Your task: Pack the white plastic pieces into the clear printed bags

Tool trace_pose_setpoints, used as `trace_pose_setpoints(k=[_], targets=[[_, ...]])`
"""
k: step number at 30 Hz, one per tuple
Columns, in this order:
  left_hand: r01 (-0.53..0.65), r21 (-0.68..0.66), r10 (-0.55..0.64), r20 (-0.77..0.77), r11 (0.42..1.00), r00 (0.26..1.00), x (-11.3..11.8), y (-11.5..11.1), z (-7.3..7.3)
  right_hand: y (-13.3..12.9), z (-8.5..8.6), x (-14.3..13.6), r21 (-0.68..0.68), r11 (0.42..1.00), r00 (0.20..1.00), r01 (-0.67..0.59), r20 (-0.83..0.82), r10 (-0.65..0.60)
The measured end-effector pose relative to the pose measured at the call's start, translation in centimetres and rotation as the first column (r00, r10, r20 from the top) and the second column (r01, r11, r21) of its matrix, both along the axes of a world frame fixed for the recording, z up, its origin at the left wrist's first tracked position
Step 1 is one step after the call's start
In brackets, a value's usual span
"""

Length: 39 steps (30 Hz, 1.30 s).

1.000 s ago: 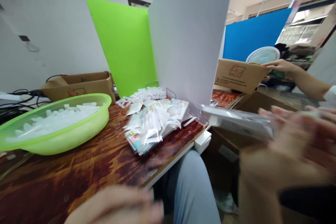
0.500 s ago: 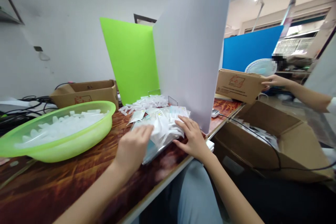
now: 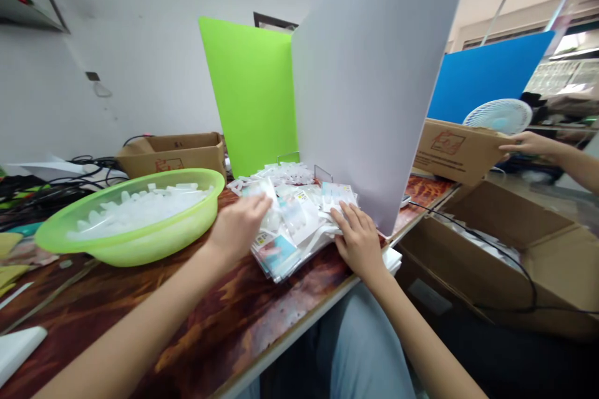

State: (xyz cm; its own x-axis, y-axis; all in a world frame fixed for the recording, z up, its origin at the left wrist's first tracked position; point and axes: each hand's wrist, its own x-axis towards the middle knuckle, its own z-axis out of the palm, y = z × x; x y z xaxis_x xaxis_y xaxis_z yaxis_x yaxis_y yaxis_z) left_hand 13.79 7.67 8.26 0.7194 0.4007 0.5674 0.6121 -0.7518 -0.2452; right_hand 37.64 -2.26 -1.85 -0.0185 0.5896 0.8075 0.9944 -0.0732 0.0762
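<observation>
On the table lies a pile of flat clear plastic packets with white and light-blue printed cards inside. My left hand is at the pile's left side, fingers pinched and slightly smeared by motion. A blurred plastic packet shows at its fingertips. My right hand rests on the right edge of the pile, fingers stretched and a little apart, grasping nothing that I can see. Behind the pile is a heap of small white plastic pieces.
A light-green basin of white pieces stands left, with a cardboard box behind. Green and grey partitions rise behind the pile. At right, another person's hand holds a carton above an open box.
The view has swung left, so things sit further right. My left hand has lifted slightly from the front of the pile to its left side. My right hand stays on the packets.
</observation>
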Motion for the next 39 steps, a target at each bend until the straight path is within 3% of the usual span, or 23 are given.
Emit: trace_pose_setpoints(k=[3,5,12,15,19,22,25,28,30,31,33,39], targets=[[0.171,-0.131,-0.188,-0.127,0.977,0.974,-0.5,0.3,-3.9,0.2,0.1,0.1,0.039,0.999,1.000,0.002,-0.006,-0.002],[0.224,-0.189,-0.252,-0.145,0.956,0.957,-1.2,0.7,-5.0,0.3,0.5,0.2,0.061,0.998,1.000,-0.003,-0.011,0.004],[0.100,-0.247,-0.131,-0.110,0.964,0.985,-1.5,2.7,-4.5,0.4,1.9,1.5,0.238,0.970,0.991,0.047,-0.136,-0.015],[0.040,-0.228,-0.090,-0.213,0.973,0.973,-0.4,2.9,-4.6,0.3,2.2,1.7,0.295,0.950,0.975,0.100,-0.221,-0.034],[-0.043,-0.170,-0.025,-0.377,0.984,0.926,0.7,2.4,-4.2,0.0,3.0,1.7,0.250,0.955,0.949,0.161,-0.305,-0.080],[-0.063,-0.154,-0.015,-0.457,0.986,0.889,0.7,3.1,-1.5,0.1,4.2,1.9,0.210,0.943,0.908,0.257,-0.387,-0.162],[-0.065,-0.138,-0.006,-0.463,0.988,0.887,0.7,4.7,3.6,0.5,5.0,1.9,0.188,0.927,0.866,0.325,-0.453,-0.212],[-0.130,-0.065,0.093,-0.408,0.989,0.908,1.1,4.9,8.8,1.0,4.4,1.2,0.205,0.925,0.852,0.318,-0.491,-0.184],[-0.153,0.009,0.146,-0.359,0.988,0.922,1.9,3.8,10.5,1.2,3.2,0.6,0.241,0.923,0.846,0.301,-0.514,-0.142],[-0.147,0.041,0.152,-0.339,0.988,0.928,2.4,3.0,10.6,1.3,2.7,0.3,0.259,0.920,0.843,0.293,-0.525,-0.121],[-0.091,0.065,0.107,-0.342,0.994,0.934,3.7,1.0,9.1,1.3,1.8,0.0,0.283,0.918,0.837,0.278,-0.541,-0.086],[0.107,0.027,-0.078,-0.509,0.994,0.857,5.9,-3.9,-0.2,0.4,1.4,0.3,0.264,0.945,0.820,0.194,-0.572,-0.009]])
